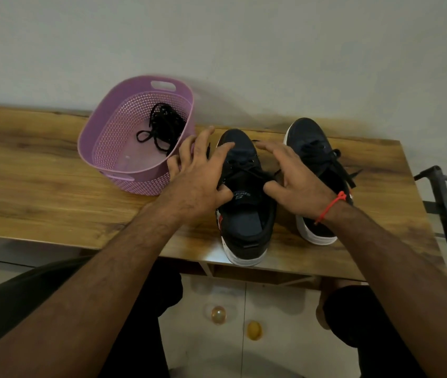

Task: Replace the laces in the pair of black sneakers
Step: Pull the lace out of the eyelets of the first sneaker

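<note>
Now we spread both hands, left hand [199, 174] and right hand [296, 181], fingers loose and holding nothing, over the near shoe [245, 214] mid-frame, the other shoe [315, 148] at its right, spare laces [162, 126] in the basket [102, 137] upper left.

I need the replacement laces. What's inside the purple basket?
The purple basket holds a bundle of black laces toward its far right side. The left hand covers its near right rim.

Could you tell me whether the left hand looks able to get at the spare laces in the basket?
Probably yes: the left hand sits beside the basket, whose top is open, and nothing covers the laces.
</note>
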{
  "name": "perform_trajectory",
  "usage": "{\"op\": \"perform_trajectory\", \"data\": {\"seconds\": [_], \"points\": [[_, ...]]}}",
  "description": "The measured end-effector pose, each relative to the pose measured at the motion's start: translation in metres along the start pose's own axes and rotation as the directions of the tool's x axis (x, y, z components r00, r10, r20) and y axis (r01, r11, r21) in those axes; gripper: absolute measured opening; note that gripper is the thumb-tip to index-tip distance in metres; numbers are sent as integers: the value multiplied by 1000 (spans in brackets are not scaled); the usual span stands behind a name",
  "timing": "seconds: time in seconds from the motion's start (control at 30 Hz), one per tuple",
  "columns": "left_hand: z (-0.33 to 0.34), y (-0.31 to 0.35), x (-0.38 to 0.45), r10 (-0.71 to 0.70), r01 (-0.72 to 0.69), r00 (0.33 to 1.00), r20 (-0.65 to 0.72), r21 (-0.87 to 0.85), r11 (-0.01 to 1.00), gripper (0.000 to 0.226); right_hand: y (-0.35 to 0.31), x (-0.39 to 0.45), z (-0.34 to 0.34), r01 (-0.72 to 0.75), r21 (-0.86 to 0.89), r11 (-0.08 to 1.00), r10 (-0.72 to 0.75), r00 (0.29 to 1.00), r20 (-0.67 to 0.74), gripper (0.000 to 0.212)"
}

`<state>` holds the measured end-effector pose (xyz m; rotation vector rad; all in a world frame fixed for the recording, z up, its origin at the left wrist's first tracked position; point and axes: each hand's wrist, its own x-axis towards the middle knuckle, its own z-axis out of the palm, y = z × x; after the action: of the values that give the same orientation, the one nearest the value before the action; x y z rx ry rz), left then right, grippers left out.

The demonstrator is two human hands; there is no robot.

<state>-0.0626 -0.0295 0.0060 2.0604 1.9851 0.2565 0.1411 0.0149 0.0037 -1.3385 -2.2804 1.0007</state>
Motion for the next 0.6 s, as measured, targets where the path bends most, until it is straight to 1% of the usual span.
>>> {"op": "perform_trajectory", "data": {"seconds": [0.07,0.13,0.17,0.27,0.37,0.43,0.5,0.53,0.57,0.6], "points": [[-1,1,0,25,-31,997,-75,-74,997,72,-2,-1,3,18,-25,1000,-18,999,-33,64],[-1,6,1,38,-53,990,-133,-108,993,55,-2,-1,7,23,-91,996,-32,995,-95,52],[0,9,1,50,-65,986,-157,-91,994,49,-2,-1,9,16,-132,991,-34,991,-132,48],[5,17,1,109,-102,965,-238,41,994,33,-2,0,12,-2,-213,977,-45,975,-216,38],[9,20,2,137,-105,952,-274,129,986,22,-1,-1,12,4,-238,971,-61,971,-233,28],[13,19,3,154,-119,949,-274,139,983,19,-1,-2,12,10,-233,972,-65,972,-226,25],[13,15,6,137,-126,943,-303,56,990,14,-2,-2,12,24,-216,976,-77,968,-238,23],[12,12,8,98,-117,933,-347,-35,993,10,-2,-2,12,31,-212,977,-84,965,-249,23],[8,9,11,24,-97,914,-405,-160,982,7,-2,-2,12,33,-209,977,-88,963,-255,22],[2,6,12,-81,-67,891,-447,-306,950,4,-3,-1,11,33,-203,979,-85,963,-255,21]]}}
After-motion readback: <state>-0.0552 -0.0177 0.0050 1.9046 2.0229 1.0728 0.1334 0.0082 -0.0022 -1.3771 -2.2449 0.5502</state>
